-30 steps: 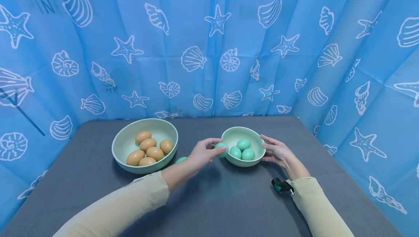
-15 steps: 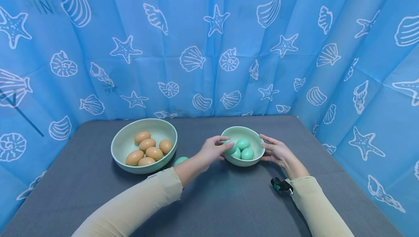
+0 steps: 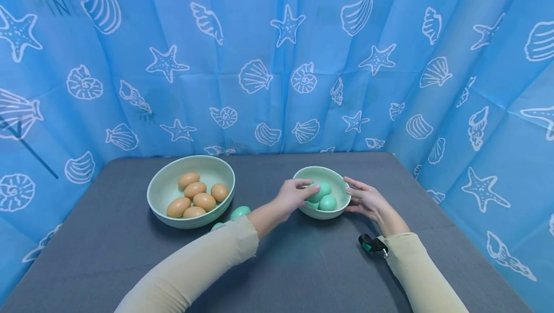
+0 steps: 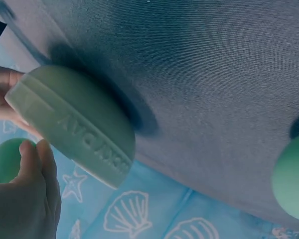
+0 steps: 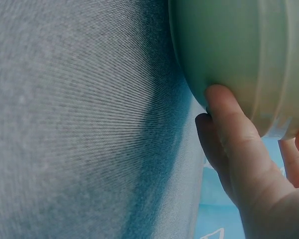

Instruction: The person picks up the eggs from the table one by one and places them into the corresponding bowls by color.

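Note:
My left hand (image 3: 294, 196) pinches a green egg (image 3: 319, 192) between thumb and fingers, just inside the rim of a small pale green bowl (image 3: 322, 215). Other green eggs (image 3: 328, 203) lie in that bowl, partly covered by the held one. On the bowl's right side, my right hand (image 3: 369, 202) grips the wall with spread, bent fingers. In the right wrist view, fingertips (image 5: 220, 94) press low on the bowl's outside. Raised lettering shows on the bowl's wall (image 4: 84, 124) in the left wrist view, with the held egg (image 4: 5, 159) by its rim.
A larger pale green bowl (image 3: 190, 223) with several brown eggs (image 3: 205, 202) stands at the left. Beside it on the grey cloth lie two green eggs, one (image 3: 240, 212) partly behind my left forearm. A black strap (image 3: 369, 244) hangs at my right wrist. A blue shell-print curtain (image 3: 277, 63) rises behind.
My left hand has carried the green egg rightward, from outside the small bowl's left rim to over the eggs inside. A second table egg has come out from behind the forearm. My right hand stays.

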`<action>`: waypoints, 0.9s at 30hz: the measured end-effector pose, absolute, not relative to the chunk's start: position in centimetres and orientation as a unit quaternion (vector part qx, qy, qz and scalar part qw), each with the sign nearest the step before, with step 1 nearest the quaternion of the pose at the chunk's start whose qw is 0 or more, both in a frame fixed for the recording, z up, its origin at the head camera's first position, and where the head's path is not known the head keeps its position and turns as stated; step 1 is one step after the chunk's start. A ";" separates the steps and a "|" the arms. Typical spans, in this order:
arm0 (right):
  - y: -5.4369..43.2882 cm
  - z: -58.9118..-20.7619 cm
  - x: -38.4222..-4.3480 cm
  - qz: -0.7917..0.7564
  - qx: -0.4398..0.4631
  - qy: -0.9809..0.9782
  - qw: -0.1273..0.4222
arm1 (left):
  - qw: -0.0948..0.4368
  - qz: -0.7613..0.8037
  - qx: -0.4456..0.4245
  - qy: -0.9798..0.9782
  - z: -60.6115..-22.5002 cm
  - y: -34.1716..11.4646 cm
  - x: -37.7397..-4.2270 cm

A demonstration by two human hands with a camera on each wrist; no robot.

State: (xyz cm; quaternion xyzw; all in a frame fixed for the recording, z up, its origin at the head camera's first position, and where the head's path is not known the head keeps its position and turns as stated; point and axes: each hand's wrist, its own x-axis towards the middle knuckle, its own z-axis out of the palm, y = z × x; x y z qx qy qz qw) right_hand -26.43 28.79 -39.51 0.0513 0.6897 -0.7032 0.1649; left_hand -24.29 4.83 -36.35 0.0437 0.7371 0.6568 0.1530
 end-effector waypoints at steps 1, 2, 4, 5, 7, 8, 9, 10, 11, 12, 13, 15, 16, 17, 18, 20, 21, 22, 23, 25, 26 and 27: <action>28.8 -39.5 -26.4 -0.702 0.051 0.691 0.165 | 0.152 0.651 0.042 0.743 -36.4 5.1 -24.3; 28.8 -39.5 -26.4 -0.701 0.051 0.692 0.165 | 0.152 0.644 0.041 0.748 -36.5 5.3 -24.4; 28.8 -39.5 -26.4 -0.699 0.051 0.694 0.165 | 0.155 0.634 0.043 0.757 -36.7 5.8 -24.4; 28.8 -39.5 -26.4 -0.699 0.050 0.694 0.166 | 0.157 0.629 0.045 0.760 -36.8 6.0 -24.4; 28.8 -39.5 -26.4 -0.699 0.051 0.694 0.166 | 0.159 0.622 0.051 0.765 -37.0 6.3 -24.5; 28.8 -39.5 -26.3 -0.699 0.051 0.693 0.166 | 0.160 0.619 0.056 0.767 -37.1 6.5 -24.5; 28.8 -39.4 -26.3 -0.700 0.049 0.693 0.167 | 0.159 0.614 0.063 0.771 -37.2 6.6 -24.5; 28.8 -39.4 -26.3 -0.701 0.050 0.692 0.167 | 0.157 0.609 0.069 0.774 -37.3 6.7 -24.5; 28.8 -39.4 -26.3 -0.702 0.050 0.691 0.167 | 0.154 0.601 0.077 0.781 -37.4 6.8 -24.6; 28.8 -39.4 -26.3 -0.702 0.050 0.691 0.167 | 0.150 0.591 0.087 0.788 -37.6 6.9 -24.6; 28.8 -39.4 -26.3 -0.702 0.050 0.690 0.167 | 0.147 0.581 0.096 0.795 -37.7 6.9 -24.7; 28.8 -39.4 -26.3 -0.702 0.049 0.691 0.166 | 0.138 0.563 0.113 0.807 -38.0 7.0 -24.7; 28.8 -39.4 -26.3 -0.702 0.051 0.691 0.165 | 0.134 0.555 0.118 0.812 -38.1 7.0 -24.8; 28.8 -39.4 -26.3 -0.701 0.051 0.691 0.165 | 0.129 0.547 0.122 0.818 -38.2 7.1 -24.8; 28.8 -39.4 -26.3 -0.701 0.050 0.692 0.164 | 0.125 0.543 0.123 0.821 -38.2 7.1 -24.8; 28.8 -39.4 -26.4 -0.701 0.049 0.692 0.164 | 0.119 0.532 0.122 0.829 -38.3 7.2 -24.9; 28.8 -39.4 -26.4 -0.701 0.050 0.692 0.164 | 0.116 0.524 0.122 0.835 -38.3 7.2 -24.9; 28.7 -39.4 -26.4 -0.701 0.050 0.692 0.163 | 0.112 0.515 0.122 0.841 -38.3 7.3 -24.9; 28.7 -39.5 -26.4 -0.701 0.050 0.693 0.163 | 0.110 0.506 0.122 0.847 -38.3 7.3 -24.9; 28.7 -39.5 -26.4 -0.700 0.050 0.693 0.164 | 0.107 0.488 0.122 0.858 -38.3 7.4 -24.9; 28.7 -39.5 -26.4 -0.701 0.050 0.693 0.163 | 0.106 0.481 0.123 0.861 -38.3 7.4 -25.0; 28.7 -39.5 -26.4 -0.701 0.050 0.693 0.163 | 0.106 0.477 0.123 0.863 -38.3 7.4 -25.0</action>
